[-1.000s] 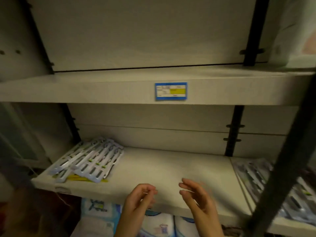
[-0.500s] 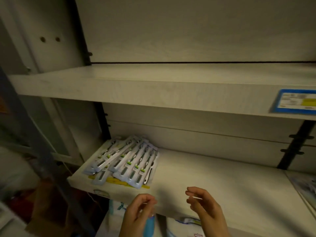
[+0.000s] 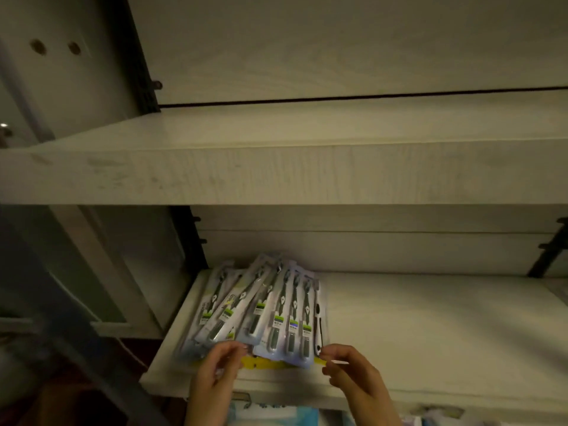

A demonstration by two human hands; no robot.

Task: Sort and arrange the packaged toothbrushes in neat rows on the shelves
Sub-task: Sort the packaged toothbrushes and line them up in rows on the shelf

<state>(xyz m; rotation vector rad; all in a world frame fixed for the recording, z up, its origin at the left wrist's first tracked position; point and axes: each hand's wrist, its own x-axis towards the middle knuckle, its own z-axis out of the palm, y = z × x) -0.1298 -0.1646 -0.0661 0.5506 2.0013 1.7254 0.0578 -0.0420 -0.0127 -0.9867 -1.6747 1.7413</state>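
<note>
A fanned, overlapping pile of packaged toothbrushes lies at the left end of the lower shelf, with dark brushes and green labels in clear blister packs. A yellow pack sticks out underneath at the near edge. My left hand rests its curled fingertips on the near left edge of the pile, and I see nothing gripped in it. My right hand is at the pile's near right corner, with thumb and forefinger on either side of the yellow pack's corner. I cannot tell whether they pinch it.
The upper shelf juts out above, with a bare top. Black shelf brackets run up the back wall at the left and the right. Blue-and-white packaged goods sit below the lower shelf. A dark post slants at the lower left.
The view has swung left and closer, so the pile now sits at the centre. Both hands have moved forward from the shelf's front edge to the pile's near edge.
</note>
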